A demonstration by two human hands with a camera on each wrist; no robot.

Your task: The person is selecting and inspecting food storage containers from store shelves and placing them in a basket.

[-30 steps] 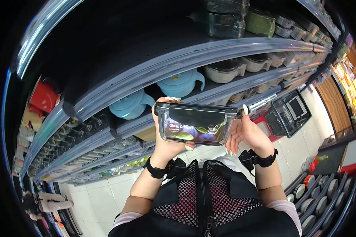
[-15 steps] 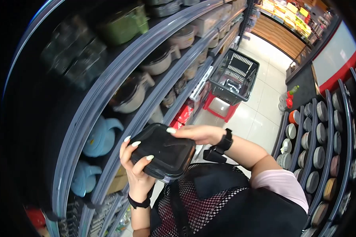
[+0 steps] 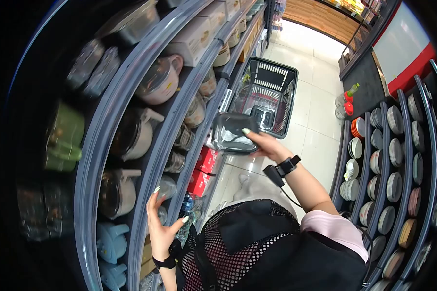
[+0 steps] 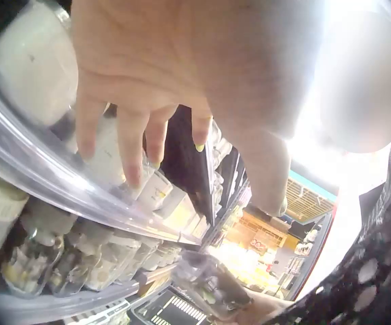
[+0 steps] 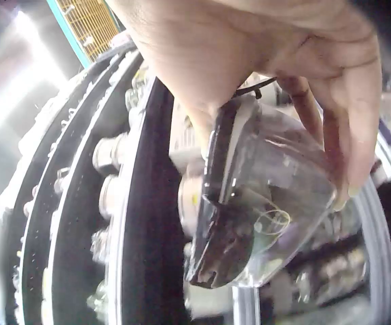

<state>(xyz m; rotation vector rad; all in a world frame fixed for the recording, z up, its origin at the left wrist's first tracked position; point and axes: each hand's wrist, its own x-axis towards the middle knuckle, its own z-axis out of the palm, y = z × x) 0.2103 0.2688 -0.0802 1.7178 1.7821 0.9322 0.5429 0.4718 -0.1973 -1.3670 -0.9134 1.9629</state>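
In the head view the right hand (image 3: 268, 145) grips a clear glass container with a black lid (image 3: 234, 131), thumb on top of the lid. The right wrist view shows the right hand (image 5: 270, 61) with its fingers around the container's clear side (image 5: 283, 196), the lid turned to the left. Low beside the shelves, the left hand (image 3: 162, 225) holds nothing, its fingers and thumb spread apart. The left wrist view shows the left hand's (image 4: 175, 74) fingers extended, with the container (image 4: 212, 284) at a distance beyond them.
A black shopping basket (image 3: 289, 92) stands on the floor ahead, with a black-lidded container (image 3: 263, 116) inside. Shelves of pots and bowls (image 3: 150, 160) run along the left; racks of plates (image 3: 386, 220) line the right. White floor tiles (image 3: 318, 109) lie between them.
The left hand has let go of the container and hangs apart. The right hand has carried it forward, closer to the basket. The head view has shifted farther along the aisle.
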